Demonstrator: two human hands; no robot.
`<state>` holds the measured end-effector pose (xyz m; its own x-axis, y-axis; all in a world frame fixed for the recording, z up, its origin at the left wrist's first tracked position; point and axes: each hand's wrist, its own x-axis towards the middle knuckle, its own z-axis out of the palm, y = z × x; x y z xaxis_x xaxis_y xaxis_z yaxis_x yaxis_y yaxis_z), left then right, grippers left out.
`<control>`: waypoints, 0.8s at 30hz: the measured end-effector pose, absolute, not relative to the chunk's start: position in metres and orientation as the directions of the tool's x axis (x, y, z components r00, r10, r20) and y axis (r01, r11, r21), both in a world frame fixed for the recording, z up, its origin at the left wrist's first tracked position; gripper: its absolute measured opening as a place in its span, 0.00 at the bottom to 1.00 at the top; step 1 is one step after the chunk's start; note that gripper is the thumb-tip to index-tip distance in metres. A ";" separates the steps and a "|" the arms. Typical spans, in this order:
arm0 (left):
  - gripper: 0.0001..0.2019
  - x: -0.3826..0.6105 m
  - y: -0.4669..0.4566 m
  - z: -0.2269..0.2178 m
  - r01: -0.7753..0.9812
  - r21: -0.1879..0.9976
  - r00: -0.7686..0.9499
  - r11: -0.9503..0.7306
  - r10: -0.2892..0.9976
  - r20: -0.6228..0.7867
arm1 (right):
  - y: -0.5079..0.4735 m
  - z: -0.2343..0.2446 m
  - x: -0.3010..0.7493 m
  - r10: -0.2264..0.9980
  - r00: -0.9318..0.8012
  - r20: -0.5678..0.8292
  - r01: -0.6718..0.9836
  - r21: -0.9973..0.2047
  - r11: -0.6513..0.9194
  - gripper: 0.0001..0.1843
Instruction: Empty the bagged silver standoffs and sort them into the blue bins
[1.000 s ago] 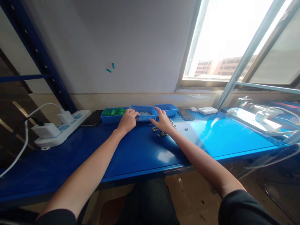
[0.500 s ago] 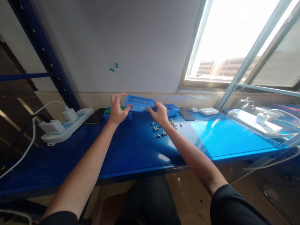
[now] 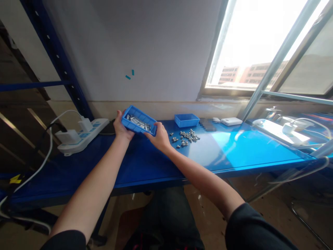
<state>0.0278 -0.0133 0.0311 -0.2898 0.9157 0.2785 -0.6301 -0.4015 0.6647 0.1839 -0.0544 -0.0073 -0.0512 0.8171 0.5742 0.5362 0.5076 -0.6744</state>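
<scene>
While both hands are clamped on its ends, the small blue parts tray (image 3: 137, 128) is held in the air just above the back left part of the blue table (image 3: 156, 163), tilted so that its open top faces the camera and its right end sits lower. The left hand (image 3: 121, 128) grips the left end with the thumb up along the rim, and the right hand (image 3: 160, 137) pinches the lower right corner, fingers curled under the wall. Short silvery metal pieces (image 3: 139, 122) lie loose inside the tray, gathered along its middle. Just to the right of the right hand, a scatter of small metal fasteners (image 3: 186, 136) lies on the table, and behind that scatter an empty-looking second blue tray (image 3: 186, 124) stands flat near the wall. Further right along the back edge sits a white box (image 3: 231, 121). To the left of the held tray a white power strip (image 3: 90, 133) lies at an angle with a white charger (image 3: 69, 136) plugged into it, its cable running off to the left. A dark flat object (image 3: 106, 130) lies between the strip and the left hand, partly hidden. A blue rack upright (image 3: 62, 66) rises at the left, and a bright window (image 3: 255, 45) fills the upper right.
</scene>
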 end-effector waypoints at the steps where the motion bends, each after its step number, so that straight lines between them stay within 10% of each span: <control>1: 0.16 0.028 -0.011 0.031 -0.656 0.651 -0.304 -0.382 0.923 0.235 | -0.054 -0.007 0.185 0.825 -0.069 0.561 0.538 -0.675 0.504 0.32; 6: 0.07 0.036 -0.012 0.034 -0.706 0.632 -0.276 -0.319 0.946 0.169 | -0.048 0.005 0.200 0.884 -0.117 0.453 0.496 -0.744 0.447 0.48; 13: 0.09 0.050 -0.016 0.034 -0.625 0.718 -0.286 -0.307 0.946 0.155 | -0.032 0.016 0.221 0.928 0.183 0.325 0.330 -0.909 0.253 0.30; 24: 0.12 0.065 -0.026 0.037 -0.522 0.797 -0.231 -0.306 0.949 0.213 | -0.035 0.014 0.220 0.951 0.157 0.267 0.318 -0.925 0.207 0.27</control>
